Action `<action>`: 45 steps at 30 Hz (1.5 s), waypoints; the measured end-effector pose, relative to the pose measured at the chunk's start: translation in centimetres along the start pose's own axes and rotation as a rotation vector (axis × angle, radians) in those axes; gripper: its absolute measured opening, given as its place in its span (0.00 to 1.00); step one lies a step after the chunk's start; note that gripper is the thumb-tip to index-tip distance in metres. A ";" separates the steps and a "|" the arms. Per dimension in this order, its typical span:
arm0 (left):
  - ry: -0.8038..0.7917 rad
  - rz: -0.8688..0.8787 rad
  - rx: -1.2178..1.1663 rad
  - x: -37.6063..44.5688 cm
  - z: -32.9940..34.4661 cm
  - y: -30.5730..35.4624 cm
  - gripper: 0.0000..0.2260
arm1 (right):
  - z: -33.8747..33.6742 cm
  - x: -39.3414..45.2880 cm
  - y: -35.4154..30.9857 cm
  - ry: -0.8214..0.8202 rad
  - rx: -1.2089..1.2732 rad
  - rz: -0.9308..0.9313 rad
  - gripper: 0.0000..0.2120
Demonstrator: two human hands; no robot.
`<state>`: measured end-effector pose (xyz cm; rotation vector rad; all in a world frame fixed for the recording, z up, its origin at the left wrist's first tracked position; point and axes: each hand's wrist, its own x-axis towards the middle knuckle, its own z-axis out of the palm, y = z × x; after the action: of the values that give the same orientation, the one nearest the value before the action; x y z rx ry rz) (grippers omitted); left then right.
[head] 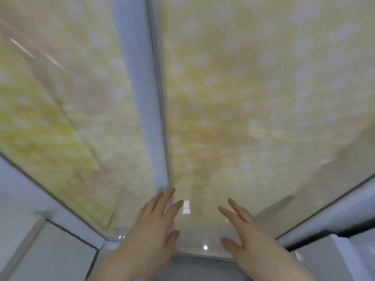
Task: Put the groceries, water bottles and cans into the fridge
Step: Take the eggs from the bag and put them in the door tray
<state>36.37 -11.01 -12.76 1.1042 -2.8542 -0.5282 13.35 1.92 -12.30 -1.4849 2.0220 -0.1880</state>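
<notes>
Two glossy yellow fridge doors with pale dots fill the blurred head view, the left door and the right door, split by a pale vertical seam. My left hand lies open near the bottom of the seam, fingers spread against the glass. My right hand is open too, flat on the right door's lower part. Neither hand holds anything. No groceries, bottles or cans show.
Pale grey frame edges run along the doors' lower borders. A grey cabinet panel sits at lower left, and a dark strip with a white surface at lower right.
</notes>
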 end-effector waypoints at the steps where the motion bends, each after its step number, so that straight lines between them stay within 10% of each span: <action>1: 0.021 -0.075 -0.010 -1.6 -0.3 -1.1 0.30 | 0.4 0.8 -1.3 -0.023 -0.047 -0.049 0.33; 27: 0.405 -1.031 -0.065 -40.9 -6.1 -26.1 0.34 | 20.0 8.2 -46.5 -0.356 -0.335 -0.850 0.33; 45: 0.502 -1.286 -0.106 -41.0 -7.6 -39.9 0.32 | 24.9 20.1 -62.2 -0.536 -0.452 -1.048 0.31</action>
<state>93.98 -13.80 -14.99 2.4719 -1.3966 -0.3003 74.10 -32.65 -11.83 -2.4347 0.7486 0.2514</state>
